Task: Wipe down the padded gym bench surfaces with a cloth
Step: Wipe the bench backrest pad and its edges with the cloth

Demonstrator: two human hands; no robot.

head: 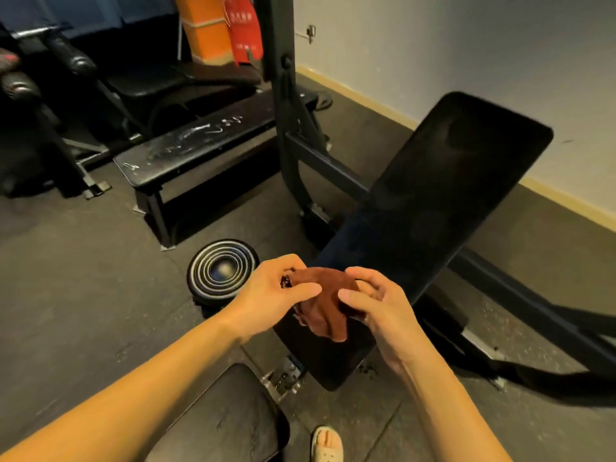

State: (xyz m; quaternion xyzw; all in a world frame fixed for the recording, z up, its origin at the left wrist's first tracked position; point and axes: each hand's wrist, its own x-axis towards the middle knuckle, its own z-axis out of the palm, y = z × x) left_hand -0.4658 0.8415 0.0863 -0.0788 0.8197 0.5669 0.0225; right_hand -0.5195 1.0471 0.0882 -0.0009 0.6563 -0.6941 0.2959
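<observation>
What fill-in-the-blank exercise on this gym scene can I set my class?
The left hand and right hand together hold a crumpled cloth, coloured ____.
The round weight plate lies flat on the ____.
The scuffed flat bench stands to the ____ of the inclined pad.
Missing words: brown; floor; left.
</observation>
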